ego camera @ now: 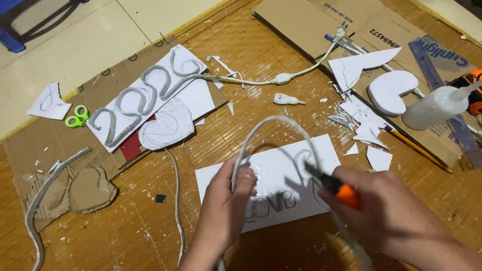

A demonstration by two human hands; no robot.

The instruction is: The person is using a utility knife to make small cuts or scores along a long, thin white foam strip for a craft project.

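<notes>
1. Your left hand (228, 193) is closed around a pale flexible light strip (271, 123) that loops up and over the white foam board (271, 170) lying on the wooden floor (251, 60)

2. Your right hand (386, 208) grips an orange-and-black utility knife (334, 185), its tip aimed up and left toward the strip, just beside your left hand's fingers

3. Done, by the look of it: a second white board (193, 98) up left already carries strip bent into curling shapes, beside a white foam heart (165, 125)

4. Left, it seems: the near board shows only pencilled letter outlines, with no strip fixed along them

5. The strip's arc rises from your left fist, peaks above the board, then falls right and down behind your right hand; its long axis there runs roughly floor-to-camera, not flat

6. Green scissors (77, 116), a clear glue bottle (442, 105) and foam offcuts (364, 125) lie around
</notes>
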